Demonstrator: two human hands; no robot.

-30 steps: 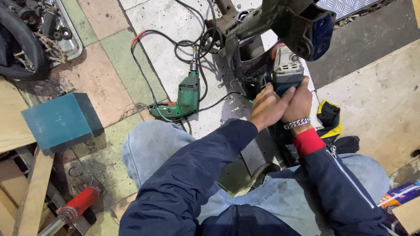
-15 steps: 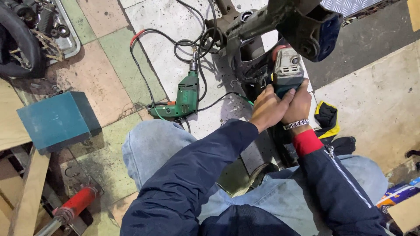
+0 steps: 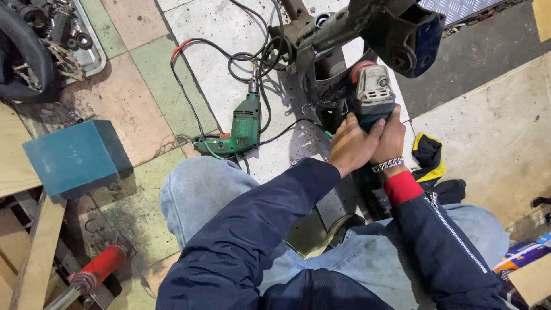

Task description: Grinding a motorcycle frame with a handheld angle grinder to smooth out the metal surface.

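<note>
The head view looks down on a seated person in a dark blue jacket and pale jeans. Both hands close around 1 power tool, an angle grinder (image 3: 373, 95) with a grey head and a teal body, held just in front of the knees. The left hand (image 3: 351, 146) wraps the teal body from the left, fingers curled tight. The right hand (image 3: 391, 138) grips the same body from the right, touching the left hand; a metal bracelet (image 3: 388, 166) and a red cuff sit at its wrist. The grinder's head points away from the person and lies against a dark, greasy metal assembly (image 3: 367, 28) that reaches across the top of the picture; whether they touch, I cannot tell.

On the tiled floor (image 3: 143, 103) to the left of the hands lies a green electric drill (image 3: 238, 129), its black cord looping above it. Further left sits a closed teal box (image 3: 74, 158); its contents are hidden. In the upper left corner a metal tray (image 3: 92, 54) holds small dark parts and a chain, with a black tyre (image 3: 26, 63) overlapping it. A red-handled tool (image 3: 97, 270) lies at lower left.
</note>
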